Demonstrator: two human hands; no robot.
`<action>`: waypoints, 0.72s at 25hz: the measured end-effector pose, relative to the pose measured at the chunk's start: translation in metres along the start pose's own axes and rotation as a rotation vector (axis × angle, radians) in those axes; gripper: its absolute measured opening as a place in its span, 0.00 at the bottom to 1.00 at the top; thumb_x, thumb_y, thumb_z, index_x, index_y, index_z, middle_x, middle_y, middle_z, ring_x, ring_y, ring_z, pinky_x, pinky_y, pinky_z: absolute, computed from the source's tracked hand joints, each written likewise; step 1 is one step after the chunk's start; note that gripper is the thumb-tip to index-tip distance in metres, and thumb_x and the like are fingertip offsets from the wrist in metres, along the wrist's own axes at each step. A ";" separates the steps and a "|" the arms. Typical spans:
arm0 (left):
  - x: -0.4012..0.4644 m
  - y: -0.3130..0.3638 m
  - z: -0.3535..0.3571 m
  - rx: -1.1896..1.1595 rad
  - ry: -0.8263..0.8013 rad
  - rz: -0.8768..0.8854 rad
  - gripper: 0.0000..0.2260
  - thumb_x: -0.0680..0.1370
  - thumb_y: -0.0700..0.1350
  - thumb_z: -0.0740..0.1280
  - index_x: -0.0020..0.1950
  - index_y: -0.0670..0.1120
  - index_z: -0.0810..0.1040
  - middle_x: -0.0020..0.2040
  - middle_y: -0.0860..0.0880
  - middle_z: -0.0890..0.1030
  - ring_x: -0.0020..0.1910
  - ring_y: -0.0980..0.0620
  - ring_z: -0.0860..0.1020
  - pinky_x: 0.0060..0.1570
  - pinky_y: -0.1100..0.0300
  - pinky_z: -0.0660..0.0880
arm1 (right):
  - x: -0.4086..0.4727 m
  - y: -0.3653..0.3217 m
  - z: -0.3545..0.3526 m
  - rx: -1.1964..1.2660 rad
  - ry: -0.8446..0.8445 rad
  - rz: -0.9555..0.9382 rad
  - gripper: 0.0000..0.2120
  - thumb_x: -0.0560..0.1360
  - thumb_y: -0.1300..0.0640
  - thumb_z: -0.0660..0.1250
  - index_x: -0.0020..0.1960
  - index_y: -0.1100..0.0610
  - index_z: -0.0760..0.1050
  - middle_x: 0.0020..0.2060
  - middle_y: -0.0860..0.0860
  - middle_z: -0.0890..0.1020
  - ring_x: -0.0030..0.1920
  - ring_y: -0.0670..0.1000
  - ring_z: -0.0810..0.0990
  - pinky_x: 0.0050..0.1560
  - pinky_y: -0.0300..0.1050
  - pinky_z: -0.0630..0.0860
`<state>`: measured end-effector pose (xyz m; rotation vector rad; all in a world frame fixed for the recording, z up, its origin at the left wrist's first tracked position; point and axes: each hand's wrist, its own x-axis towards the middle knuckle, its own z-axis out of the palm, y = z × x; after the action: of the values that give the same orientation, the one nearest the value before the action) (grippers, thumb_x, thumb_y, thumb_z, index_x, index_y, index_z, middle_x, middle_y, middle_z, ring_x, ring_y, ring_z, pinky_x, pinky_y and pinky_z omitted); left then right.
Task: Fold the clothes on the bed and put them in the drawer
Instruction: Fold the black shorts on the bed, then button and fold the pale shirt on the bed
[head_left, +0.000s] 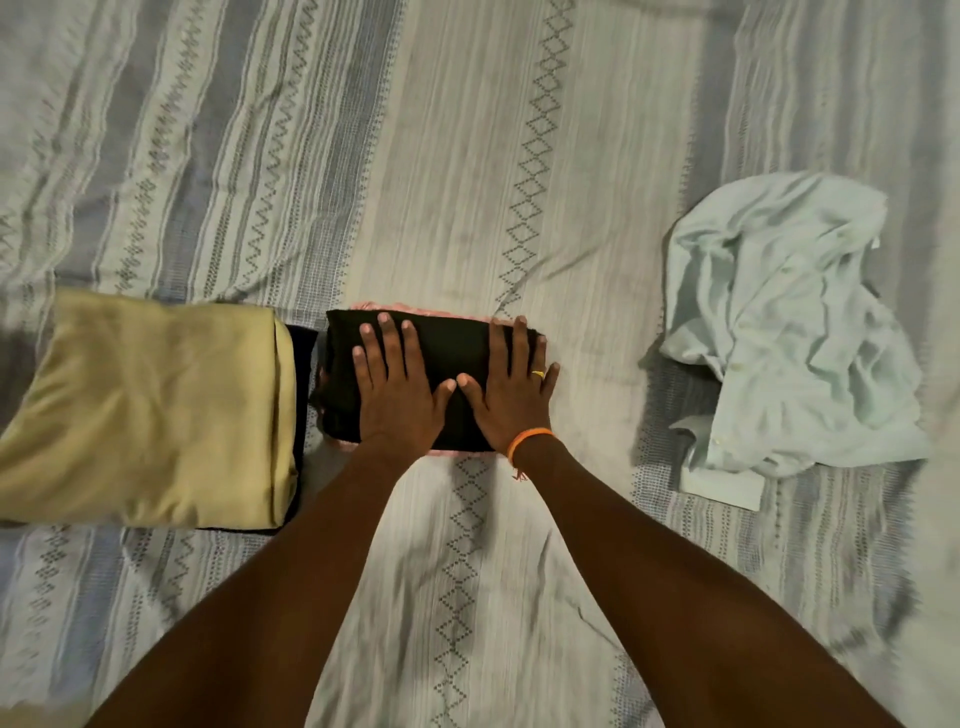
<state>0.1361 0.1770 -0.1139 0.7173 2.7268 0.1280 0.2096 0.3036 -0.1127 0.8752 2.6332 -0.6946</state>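
Right now both hands lie flat, fingers straight, on top of a folded black garment (343, 384) in the middle of the bed (519, 156): the left hand (397, 387) presses its centre, the right hand (511, 387) its right end, thumbs touching. Just left sits a folded yellow garment (150, 410) over something dark; a crumpled pale shirt (784, 332) lies well apart on the right

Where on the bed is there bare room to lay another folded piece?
Bare bedspread spans everything beyond the clothes, and a strip lies between the black folded garment and the crumpled pale shirt. It is crowded where the yellow folded stack almost meets the black garment, under both hands.
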 end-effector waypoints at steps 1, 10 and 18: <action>-0.005 0.007 -0.011 -0.019 0.009 -0.005 0.35 0.80 0.58 0.57 0.78 0.37 0.52 0.78 0.34 0.51 0.78 0.36 0.47 0.76 0.42 0.42 | -0.007 0.005 -0.015 0.040 0.035 -0.010 0.34 0.80 0.40 0.55 0.80 0.52 0.47 0.79 0.56 0.45 0.78 0.63 0.44 0.74 0.69 0.46; -0.096 0.106 -0.034 -0.365 -0.153 0.160 0.18 0.82 0.46 0.61 0.71 0.42 0.70 0.72 0.43 0.68 0.68 0.44 0.70 0.67 0.53 0.67 | -0.086 0.195 -0.130 -0.277 0.201 0.508 0.36 0.73 0.50 0.69 0.76 0.56 0.57 0.74 0.66 0.61 0.72 0.68 0.63 0.72 0.66 0.58; -0.181 0.224 -0.040 -0.669 -0.195 -0.013 0.06 0.81 0.43 0.63 0.54 0.44 0.78 0.54 0.47 0.81 0.52 0.51 0.78 0.52 0.65 0.68 | -0.166 0.239 -0.172 0.399 0.340 0.218 0.05 0.74 0.64 0.63 0.43 0.66 0.73 0.36 0.63 0.78 0.39 0.62 0.78 0.39 0.51 0.68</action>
<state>0.3758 0.2826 0.0120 0.4776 2.2788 0.8648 0.4680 0.4807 0.0151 1.4848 2.6609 -1.1194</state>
